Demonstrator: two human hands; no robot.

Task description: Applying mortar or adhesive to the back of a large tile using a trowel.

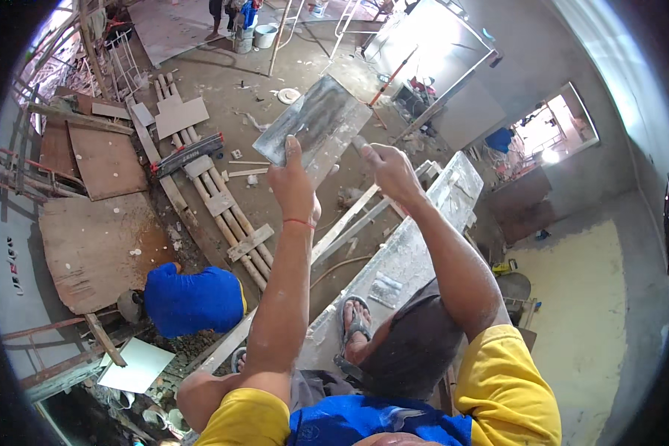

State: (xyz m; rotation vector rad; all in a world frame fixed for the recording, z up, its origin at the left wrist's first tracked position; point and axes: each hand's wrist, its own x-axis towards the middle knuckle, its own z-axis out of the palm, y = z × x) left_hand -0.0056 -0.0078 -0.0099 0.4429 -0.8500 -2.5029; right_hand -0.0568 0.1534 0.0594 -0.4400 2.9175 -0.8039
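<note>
My left hand (293,178) grips a flat, grey metal plate (305,119) smeared with pale plaster, its thumb lying on the face. My right hand (383,167) is closed around a short tool handle (360,143) at the plate's right edge; I cannot clearly make out where that tool's blade ends and the plate begins. Both arms are raised over a long, plaster-crusted plank (453,189), where my sandalled foot (355,327) rests beside a small whitish flat piece (386,290).
Below left, a co-worker in blue (189,297) bends beside plywood sheets (97,245). Bamboo poles (238,234) with crosspieces lie on the dirty floor left of the plank. A ladder (282,37), buckets (265,36) and another person's legs (215,18) are at the back; a window (554,130) is at right.
</note>
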